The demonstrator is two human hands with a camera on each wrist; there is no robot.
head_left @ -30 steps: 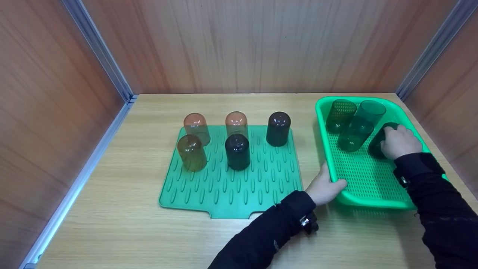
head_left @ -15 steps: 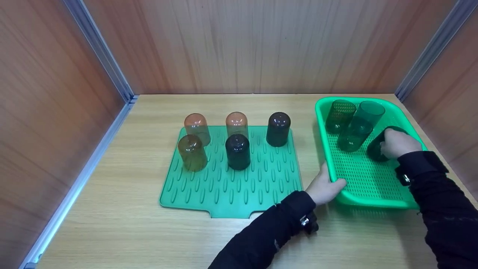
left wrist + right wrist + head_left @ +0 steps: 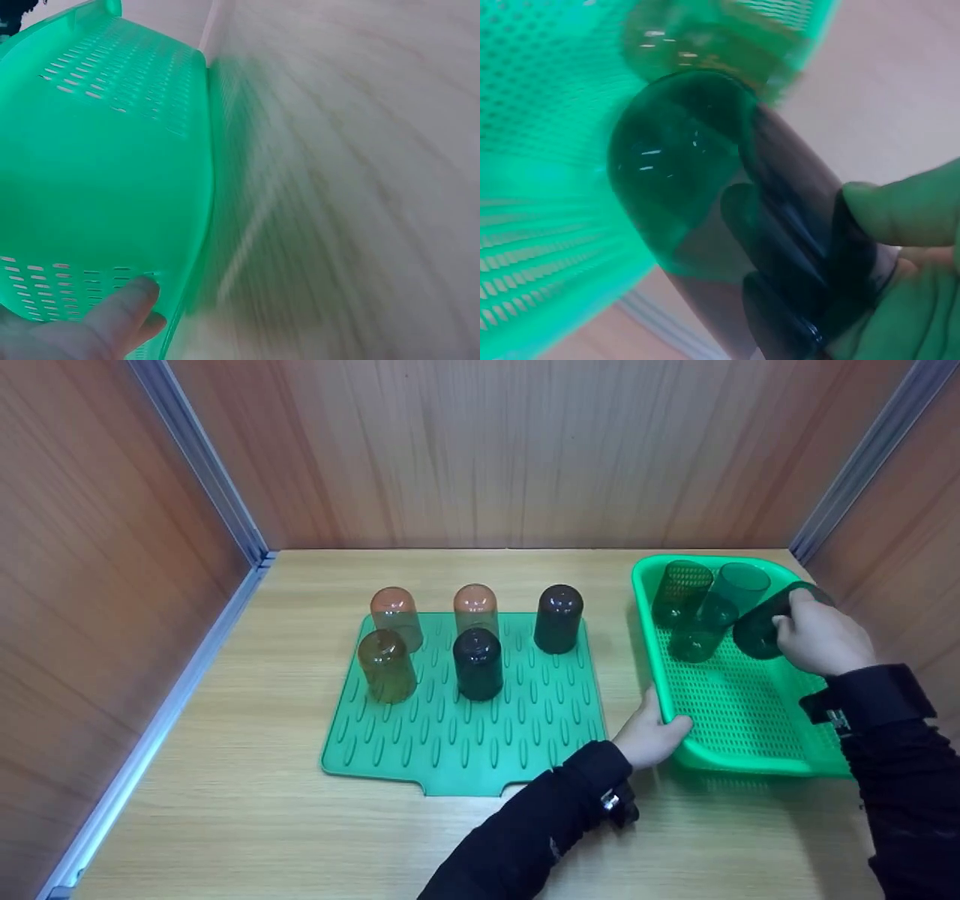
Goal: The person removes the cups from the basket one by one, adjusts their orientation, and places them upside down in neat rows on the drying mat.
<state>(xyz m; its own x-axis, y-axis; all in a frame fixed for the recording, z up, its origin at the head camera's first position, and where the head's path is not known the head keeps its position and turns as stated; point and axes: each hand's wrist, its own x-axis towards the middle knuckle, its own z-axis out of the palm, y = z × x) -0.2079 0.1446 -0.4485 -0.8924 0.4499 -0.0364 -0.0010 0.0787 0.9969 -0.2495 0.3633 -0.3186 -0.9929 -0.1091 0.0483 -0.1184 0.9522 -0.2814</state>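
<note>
My right hand [image 3: 825, 634] grips a dark tinted drinking glass [image 3: 759, 628], tilted and raised over the right side of the green plastic basket [image 3: 651, 645]. In the right wrist view, fingers and thumb wrap the glass [image 3: 682, 165] near one end. My left hand [image 3: 651, 735] holds the basket's near left rim, thumb over the edge. Its fingertips [image 3: 139, 292] press the basket's outer wall in the left wrist view. An olive glass [image 3: 679, 594] and a teal glass [image 3: 739, 589] lean inside the basket, beside the dark one.
A green ridged mat [image 3: 450, 742] lies left of the basket. Several glasses stand upside down on it, including an amber one [image 3: 387, 667], a near-black one [image 3: 478, 664] and a purple-black one [image 3: 559, 619]. Wooden panels [image 3: 510, 450] enclose the table at the back and sides.
My right hand has lifted the dark glass up from the basket floor and toward the right rim. The teal glass has shifted slightly left. My left hand stays on the rim.
</note>
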